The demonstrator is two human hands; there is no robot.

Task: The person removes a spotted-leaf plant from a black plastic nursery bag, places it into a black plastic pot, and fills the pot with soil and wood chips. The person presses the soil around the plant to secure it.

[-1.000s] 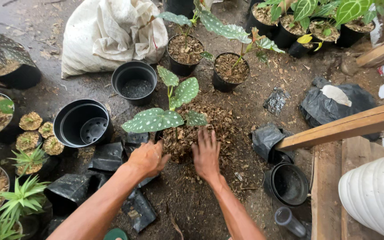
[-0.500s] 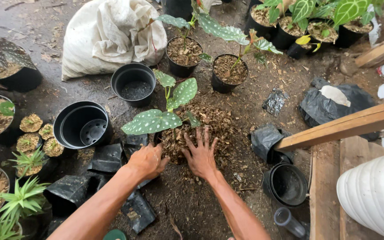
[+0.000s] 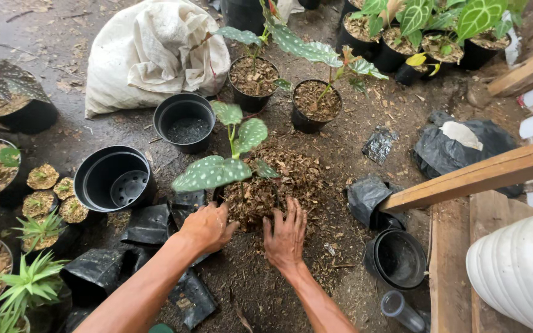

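Note:
A spotted-leaf plant (image 3: 229,157) stands in a loose root ball of brown bark mix (image 3: 257,194) on the ground. My left hand (image 3: 208,227) cups the left side of that mound, fingers curled against it. My right hand (image 3: 285,231) lies flat with fingers spread on the mound's near right side. Loose bark mix (image 3: 303,176) is scattered around the plant. Neither hand lifts anything.
Empty black pots (image 3: 113,179) (image 3: 185,122) sit to the left, another (image 3: 399,259) to the right. Two potted plants (image 3: 253,77) (image 3: 316,102) stand behind, a white sack (image 3: 155,49) at the back left. Black plastic bags (image 3: 149,225) lie near. A wooden beam (image 3: 482,172) and a white container (image 3: 522,271) are on the right.
My right hand slid from the top of the mound down to its near side, with the fingers spreading. My left hand stayed against the left side.

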